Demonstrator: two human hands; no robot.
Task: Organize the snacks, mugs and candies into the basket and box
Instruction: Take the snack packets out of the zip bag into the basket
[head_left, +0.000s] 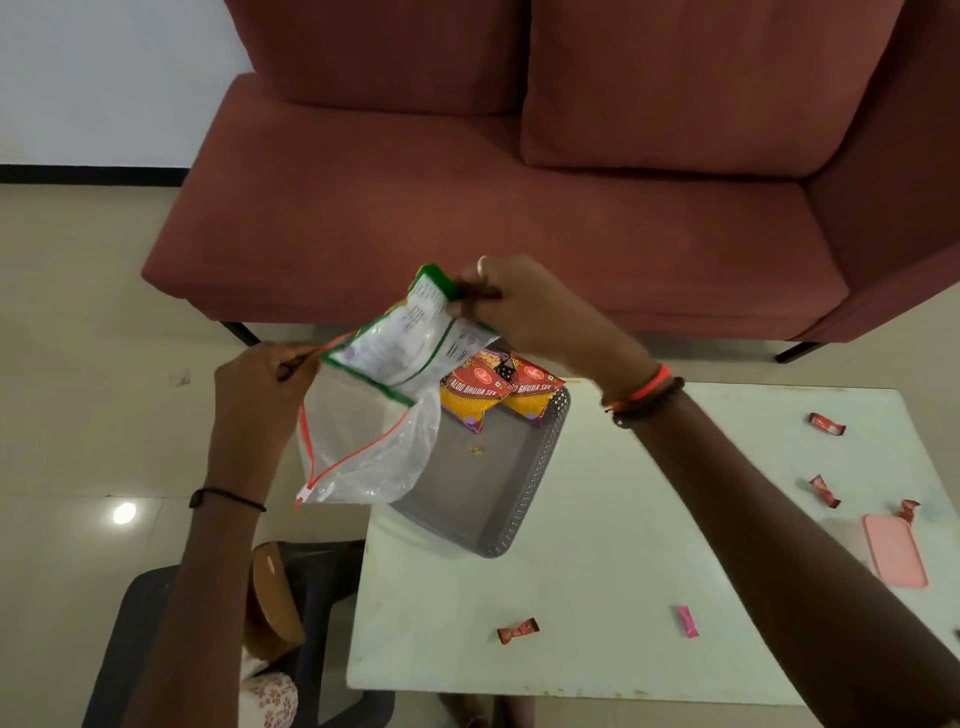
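Right hand (524, 306) grip pinches snack packet (405, 343) top, packet hanging below-left.

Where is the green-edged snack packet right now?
The green-edged snack packet is held in the air by the right hand, at the mouth of the clear zip bag gripped by the left hand, above the grey basket's far-left corner.
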